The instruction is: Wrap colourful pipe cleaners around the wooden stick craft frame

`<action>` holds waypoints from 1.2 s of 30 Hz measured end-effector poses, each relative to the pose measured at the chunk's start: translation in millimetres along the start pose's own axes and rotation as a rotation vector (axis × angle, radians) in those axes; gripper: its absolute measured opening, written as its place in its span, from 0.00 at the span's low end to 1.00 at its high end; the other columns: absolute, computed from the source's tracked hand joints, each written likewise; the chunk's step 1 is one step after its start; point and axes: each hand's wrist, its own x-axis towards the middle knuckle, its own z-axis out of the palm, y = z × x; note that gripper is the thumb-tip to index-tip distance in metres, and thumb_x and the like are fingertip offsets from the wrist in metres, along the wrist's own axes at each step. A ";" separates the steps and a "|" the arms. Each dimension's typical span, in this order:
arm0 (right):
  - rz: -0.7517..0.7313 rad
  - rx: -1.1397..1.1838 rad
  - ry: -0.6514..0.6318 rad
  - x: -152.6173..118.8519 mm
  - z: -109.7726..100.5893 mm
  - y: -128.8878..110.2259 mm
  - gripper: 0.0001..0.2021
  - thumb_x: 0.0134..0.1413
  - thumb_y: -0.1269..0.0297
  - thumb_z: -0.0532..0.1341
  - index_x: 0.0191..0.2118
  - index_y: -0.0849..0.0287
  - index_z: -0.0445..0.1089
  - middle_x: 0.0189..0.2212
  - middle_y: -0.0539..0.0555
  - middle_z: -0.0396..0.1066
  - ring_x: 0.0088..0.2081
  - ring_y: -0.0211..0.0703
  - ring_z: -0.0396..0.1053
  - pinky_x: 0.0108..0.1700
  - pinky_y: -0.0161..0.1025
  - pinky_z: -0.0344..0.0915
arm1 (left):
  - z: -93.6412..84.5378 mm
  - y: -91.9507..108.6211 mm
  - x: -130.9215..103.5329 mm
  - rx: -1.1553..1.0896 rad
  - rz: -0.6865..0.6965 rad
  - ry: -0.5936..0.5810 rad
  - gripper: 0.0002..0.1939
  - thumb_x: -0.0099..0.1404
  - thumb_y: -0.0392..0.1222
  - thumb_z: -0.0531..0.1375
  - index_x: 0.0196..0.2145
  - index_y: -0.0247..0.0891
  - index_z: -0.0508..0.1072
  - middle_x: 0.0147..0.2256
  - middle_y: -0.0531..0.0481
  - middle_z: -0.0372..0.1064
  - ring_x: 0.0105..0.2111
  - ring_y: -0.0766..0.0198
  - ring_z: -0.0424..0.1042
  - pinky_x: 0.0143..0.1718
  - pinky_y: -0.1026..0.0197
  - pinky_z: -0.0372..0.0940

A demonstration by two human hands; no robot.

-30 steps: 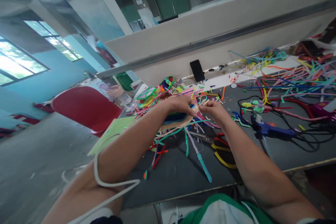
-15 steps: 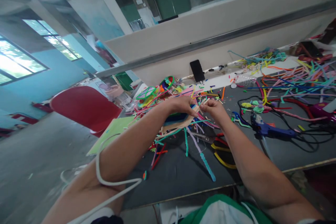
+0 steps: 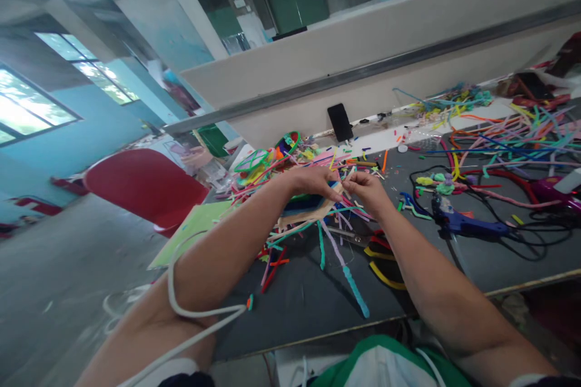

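My left hand (image 3: 321, 182) is closed on the edge of a pipe-cleaner piece (image 3: 305, 216) with a cream rim and blue and green rows inside. Much of that piece is hidden behind my left forearm. Right beside it, my right hand (image 3: 364, 187) pinches the end of a cream pipe cleaner (image 3: 353, 173) at the piece's right corner. Below the hands, a lilac pipe cleaner with a twisted light-blue end (image 3: 355, 290) sticks out toward the table's front edge. Scissors (image 3: 385, 260) with yellow, black and red handles lie under my right wrist.
A blue glue gun (image 3: 474, 225) with black cables lies at right, near heaped pipe cleaners (image 3: 512, 139). A phone (image 3: 340, 122) leans on the partition (image 3: 290, 110). A green sheet (image 3: 193, 233) and a red chair (image 3: 145, 188) are at left. A white cable (image 3: 204, 314) crosses my left arm.
My right hand has shifted slightly left, and the cream pipe cleaner's end in it now points more upward. My left hand stays in nearly the same place on the piece.
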 end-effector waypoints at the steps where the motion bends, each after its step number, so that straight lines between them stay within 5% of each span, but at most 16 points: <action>1: -0.004 0.028 -0.009 0.3 -0.3 0.9 0.11 0.40 0.58 0.69 0.24 0.59 0.71 0.19 0.46 0.64 0.23 0.33 0.57 0.27 0.33 0.54 | -0.4 -1.2 -0.3 -0.022 0.001 -0.008 0.17 0.43 0.51 0.68 0.29 0.38 0.76 0.24 0.56 0.66 0.29 0.64 0.62 0.36 0.63 0.57; 4: -0.029 0.107 0.003 1.3 0.0 4.1 0.11 0.39 0.60 0.70 0.31 0.57 0.73 0.23 0.47 0.68 0.24 0.34 0.60 0.29 0.34 0.57 | -1.9 -4.6 -1.6 -0.116 -0.010 -0.063 0.16 0.45 0.52 0.67 0.27 0.37 0.75 0.23 0.55 0.65 0.26 0.66 0.61 0.31 0.63 0.55; 8: -0.104 0.065 0.139 2.9 0.1 7.6 0.08 0.42 0.60 0.68 0.27 0.56 0.71 0.23 0.47 0.68 0.24 0.36 0.62 0.30 0.36 0.60 | -3.1 -8.0 -2.2 -0.181 -0.040 -0.050 0.17 0.48 0.54 0.66 0.23 0.36 0.74 0.20 0.54 0.63 0.22 0.68 0.57 0.26 0.63 0.52; 11: -0.342 -0.221 0.222 2.5 -2.0 4.2 0.06 0.44 0.61 0.67 0.25 0.55 0.70 0.31 0.51 0.72 0.35 0.43 0.68 0.41 0.42 0.63 | -3.2 -9.7 -1.2 -0.198 -0.024 -0.012 0.15 0.45 0.51 0.67 0.22 0.36 0.75 0.21 0.54 0.65 0.22 0.67 0.58 0.27 0.63 0.52; 14: -0.600 -0.631 0.161 0.8 -5.3 -2.9 0.03 0.47 0.64 0.66 0.26 0.54 0.72 0.44 0.53 0.73 0.48 0.48 0.66 0.53 0.48 0.57 | -3.1 -10.0 -0.5 -0.191 0.009 -0.046 0.12 0.43 0.47 0.69 0.26 0.38 0.78 0.24 0.53 0.70 0.25 0.66 0.62 0.30 0.64 0.55; 17: -0.650 -0.827 0.045 -0.7 -7.8 -5.9 0.04 0.53 0.63 0.62 0.29 0.53 0.73 0.37 0.52 0.75 0.45 0.47 0.67 0.53 0.48 0.56 | -3.3 -8.9 -0.8 -0.111 0.036 -0.087 0.10 0.45 0.45 0.68 0.27 0.40 0.79 0.24 0.55 0.71 0.26 0.65 0.63 0.32 0.65 0.56; 23: -0.450 -0.842 0.156 -1.5 -6.3 -5.5 0.04 0.49 0.62 0.65 0.27 0.54 0.74 0.28 0.51 0.73 0.40 0.47 0.66 0.51 0.49 0.53 | -4.8 -7.2 -1.5 -0.024 0.083 -0.142 0.12 0.46 0.46 0.67 0.30 0.41 0.79 0.27 0.56 0.73 0.30 0.64 0.67 0.36 0.66 0.57; 29: 0.093 -0.034 -0.060 -1.0 -5.1 -6.2 0.08 0.43 0.59 0.67 0.27 0.57 0.70 0.19 0.46 0.68 0.22 0.36 0.62 0.30 0.37 0.57 | -7.6 -3.6 -5.2 -0.002 0.104 -0.162 0.12 0.49 0.46 0.66 0.32 0.41 0.80 0.27 0.55 0.73 0.29 0.65 0.66 0.36 0.65 0.58; 33: 0.409 0.309 -0.105 -2.9 -3.8 2.6 0.13 0.36 0.61 0.71 0.23 0.60 0.68 0.17 0.45 0.65 0.21 0.32 0.60 0.30 0.34 0.57 | -10.5 -1.1 -6.8 -0.050 0.129 -0.185 0.12 0.50 0.46 0.66 0.33 0.40 0.79 0.29 0.54 0.73 0.29 0.66 0.66 0.37 0.64 0.59; 36: 0.475 0.438 -0.100 -4.7 -0.7 5.3 0.13 0.37 0.61 0.72 0.28 0.58 0.69 0.20 0.45 0.66 0.23 0.32 0.62 0.33 0.34 0.59 | -11.5 -2.0 -6.4 -0.073 0.117 -0.187 0.11 0.50 0.46 0.66 0.31 0.39 0.79 0.27 0.54 0.73 0.28 0.66 0.65 0.36 0.63 0.59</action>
